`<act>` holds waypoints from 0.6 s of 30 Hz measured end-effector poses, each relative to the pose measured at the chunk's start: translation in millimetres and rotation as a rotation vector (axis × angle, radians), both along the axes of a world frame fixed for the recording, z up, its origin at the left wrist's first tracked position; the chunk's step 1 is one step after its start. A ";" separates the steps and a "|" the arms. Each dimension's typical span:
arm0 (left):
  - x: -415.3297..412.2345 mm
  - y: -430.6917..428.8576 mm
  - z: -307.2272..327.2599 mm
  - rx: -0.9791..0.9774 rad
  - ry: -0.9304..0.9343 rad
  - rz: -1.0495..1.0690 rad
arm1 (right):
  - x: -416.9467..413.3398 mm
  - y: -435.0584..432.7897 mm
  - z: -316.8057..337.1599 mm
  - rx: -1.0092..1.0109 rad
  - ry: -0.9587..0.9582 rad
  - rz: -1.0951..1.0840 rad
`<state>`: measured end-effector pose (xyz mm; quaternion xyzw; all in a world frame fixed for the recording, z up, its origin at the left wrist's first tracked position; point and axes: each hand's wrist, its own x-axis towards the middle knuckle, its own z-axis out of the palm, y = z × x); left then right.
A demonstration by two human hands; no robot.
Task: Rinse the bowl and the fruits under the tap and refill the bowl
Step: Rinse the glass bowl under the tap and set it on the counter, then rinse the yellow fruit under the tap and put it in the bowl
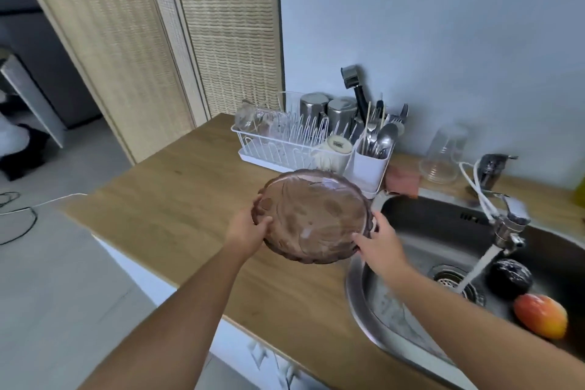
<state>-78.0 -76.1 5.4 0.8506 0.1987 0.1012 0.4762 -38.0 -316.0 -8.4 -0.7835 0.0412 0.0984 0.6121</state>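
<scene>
A brownish glass bowl (313, 215) with a scalloped rim is held above the wooden counter, just left of the sink. My left hand (248, 229) grips its left rim, thumb over the edge. My right hand (378, 245) grips its right rim. The bowl holds no fruit. Water runs from the tap (506, 225) into the steel sink (411, 263). In the sink lie a dark round fruit (509, 277) and a red-yellow mango (539, 315), right of the water stream.
A white dish rack (297, 142) with cups, glasses and a cutlery holder (368, 165) stands behind the bowl. An upturned clear glass (443, 155) and a pink cloth (403, 179) sit behind the sink. Bare wooden counter (177, 193) stretches to the left.
</scene>
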 end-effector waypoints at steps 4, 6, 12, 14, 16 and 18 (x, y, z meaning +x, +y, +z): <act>1.7 16.3 -8.2 0.021 0.089 0.072 | 21.0 16.8 10.1 -0.071 -0.019 0.111; 3.0 17.4 -13.8 0.024 0.122 0.073 | 25.4 19.7 8.6 -0.101 -0.022 0.114; 15.2 15.6 -15.1 0.264 0.246 0.021 | 29.4 15.6 7.1 -0.133 -0.036 0.091; 17.4 8.4 -6.3 0.501 0.271 0.034 | 27.4 8.9 7.3 -0.203 -0.044 0.083; 21.6 -5.5 4.6 0.663 0.199 0.021 | 20.8 -2.5 10.6 -0.264 -0.078 0.085; 28.0 -27.2 14.0 0.710 0.124 -0.057 | 10.8 -19.0 12.0 -0.261 -0.107 0.086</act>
